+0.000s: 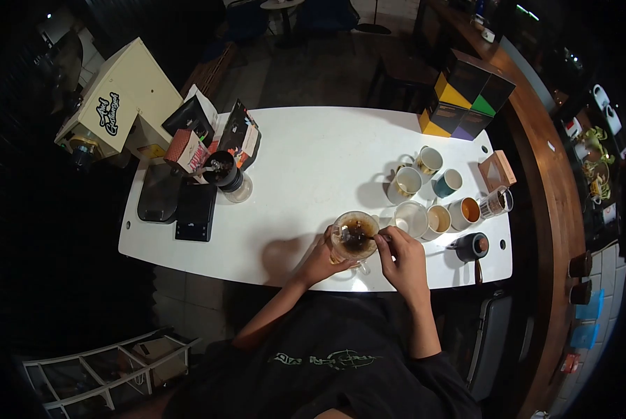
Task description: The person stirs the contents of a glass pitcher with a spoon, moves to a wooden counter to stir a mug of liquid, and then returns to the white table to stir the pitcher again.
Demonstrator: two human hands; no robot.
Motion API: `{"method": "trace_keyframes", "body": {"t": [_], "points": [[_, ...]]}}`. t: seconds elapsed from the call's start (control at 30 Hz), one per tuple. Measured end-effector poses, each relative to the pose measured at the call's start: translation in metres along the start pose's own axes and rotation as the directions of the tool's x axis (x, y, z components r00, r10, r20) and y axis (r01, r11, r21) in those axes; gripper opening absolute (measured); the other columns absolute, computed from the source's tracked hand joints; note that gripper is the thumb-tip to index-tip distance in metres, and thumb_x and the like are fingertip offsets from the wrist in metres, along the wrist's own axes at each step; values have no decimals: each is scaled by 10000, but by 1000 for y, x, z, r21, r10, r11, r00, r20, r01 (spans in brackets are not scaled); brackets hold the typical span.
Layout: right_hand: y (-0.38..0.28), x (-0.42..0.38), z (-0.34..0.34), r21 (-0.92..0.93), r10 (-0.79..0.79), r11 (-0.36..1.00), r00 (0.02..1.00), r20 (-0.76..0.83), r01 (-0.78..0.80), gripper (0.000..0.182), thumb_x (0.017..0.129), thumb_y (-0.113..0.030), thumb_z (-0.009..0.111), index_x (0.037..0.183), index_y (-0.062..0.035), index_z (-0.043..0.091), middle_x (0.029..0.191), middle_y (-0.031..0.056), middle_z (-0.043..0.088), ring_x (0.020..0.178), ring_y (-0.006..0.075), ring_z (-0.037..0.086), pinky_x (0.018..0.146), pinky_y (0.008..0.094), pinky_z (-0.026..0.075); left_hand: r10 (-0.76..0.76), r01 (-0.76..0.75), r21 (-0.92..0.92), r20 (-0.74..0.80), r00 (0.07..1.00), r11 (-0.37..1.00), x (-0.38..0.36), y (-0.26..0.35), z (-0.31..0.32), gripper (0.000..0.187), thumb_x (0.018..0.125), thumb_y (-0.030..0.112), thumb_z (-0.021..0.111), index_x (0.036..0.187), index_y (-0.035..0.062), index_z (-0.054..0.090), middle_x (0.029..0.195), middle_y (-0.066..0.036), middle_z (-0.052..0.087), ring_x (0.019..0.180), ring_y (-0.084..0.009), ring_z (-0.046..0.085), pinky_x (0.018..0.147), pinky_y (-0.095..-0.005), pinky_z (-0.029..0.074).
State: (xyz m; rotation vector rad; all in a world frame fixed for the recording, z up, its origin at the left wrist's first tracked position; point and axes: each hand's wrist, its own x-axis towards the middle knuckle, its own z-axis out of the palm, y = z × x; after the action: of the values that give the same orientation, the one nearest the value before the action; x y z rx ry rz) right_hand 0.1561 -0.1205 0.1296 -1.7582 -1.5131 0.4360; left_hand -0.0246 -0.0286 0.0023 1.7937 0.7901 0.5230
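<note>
My left hand [320, 261] is closed around the side of a round glass coffee dripper [339, 222] near the table's front edge. Dark wet coffee [355, 241] sits inside its pale, stained walls, and a clear handle shows below it. Over the dripper's right side, my right hand [401, 257] pinches a thin dark stirrer [371, 238]; the stirrer's lower end is down in the coffee. Just to the right of the dripper stands a clear glass [411, 219], beside a cup with a light brown inside [439, 218] and an orange-brown one [469, 209].
Behind these cups stand a teal cup [448, 183] and two patterned mugs. A portafilter [472, 246] lies at the front right. On the left are a hand grinder [223, 169], a black scale [195, 213], coffee bags and a cream machine [128, 98]. Black boxes [465, 92] stand at the back right.
</note>
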Motion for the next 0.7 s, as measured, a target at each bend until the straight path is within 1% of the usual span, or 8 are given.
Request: {"method": "trace_keyframes", "body": {"t": [0.07, 0.2, 0.3, 0.37, 0.43, 0.5, 0.6, 0.7], "points": [[-1, 0, -2, 16, 4, 1000, 1000, 23, -4, 92, 952, -90, 657, 932, -1, 642, 840, 134, 684, 646, 280, 688, 582, 359, 522, 153, -144, 85, -111, 982, 986, 2, -17, 6, 839, 768, 296, 881, 1406, 1, 422, 1286, -188, 613, 1171, -329, 623, 999, -424, 499], [-1, -2, -4, 106, 21, 994, 1000, -5, -20, 78, 947, -65, 660, 934, 10, 641, 830, 137, 681, 645, 274, 690, 583, 354, 524, 159, -158, 23, -99, 982, 987, 1, -8, 4, 854, 765, 302, 882, 1415, 5, 414, 1282, -187, 615, 1159, -329, 631, 993, -427, 504], [1, -1, -3, 111, -2, 994, 998, -59, 8, 85, 948, -70, 665, 937, 11, 642, 832, 144, 682, 644, 273, 690, 585, 356, 523, 205, -194, 123, -88, 975, 973, 3, -10, 4, 866, 759, 284, 888, 1423, 9, 403, 1275, -184, 619, 1161, -314, 632, 995, -426, 504], [5, -1, 0, 95, -10, 995, 997, -82, 18, 83, 947, -70, 665, 942, 11, 645, 837, 146, 684, 642, 273, 689, 585, 356, 522, 153, -151, 32, -91, 984, 988, 2, -9, 5, 876, 748, 276, 896, 1424, 13, 405, 1289, -178, 607, 1183, -305, 618, 1005, -424, 497], [9, 0, 4, 87, -72, 993, 994, -78, 78, 109, 965, -58, 651, 927, 42, 627, 746, 126, 628, 525, 175, 538, 506, 302, 395, 164, -160, 48, -98, 982, 986, 1, -11, 6, 875, 745, 276, 897, 1422, 13, 408, 1299, -177, 599, 1198, -307, 607, 1013, -423, 491], [5, 0, 1, 104, -66, 992, 996, -56, 72, 108, 963, -56, 651, 927, 43, 628, 749, 127, 628, 524, 178, 539, 508, 303, 398, 175, -169, 64, -106, 979, 984, 1, -10, 5, 875, 742, 276, 898, 1421, 14, 411, 1309, -176, 590, 1212, -309, 596, 1020, -423, 485], [6, 1, 1, 138, -67, 988, 995, -69, 76, 107, 961, -56, 653, 928, 43, 629, 749, 126, 626, 522, 182, 533, 509, 305, 398, 32, -33, -38, -23, 999, 999, 0, -7, 3, 882, 751, 168, 871, 1460, -18, 381, 1418, -173, 491, 1336, -288, 483, 1135, -411, 387], [10, 3, 2, 134, -68, 988, 993, -95, 80, 108, 961, -60, 653, 930, 41, 629, 746, 126, 623, 524, 185, 522, 510, 307, 393, 177, -167, 108, -92, 980, 980, 2, -17, 6, 905, 732, 285, 902, 1434, 17, 399, 1324, -173, 565, 1228, -317, 572, 1033, -429, 473]]}}
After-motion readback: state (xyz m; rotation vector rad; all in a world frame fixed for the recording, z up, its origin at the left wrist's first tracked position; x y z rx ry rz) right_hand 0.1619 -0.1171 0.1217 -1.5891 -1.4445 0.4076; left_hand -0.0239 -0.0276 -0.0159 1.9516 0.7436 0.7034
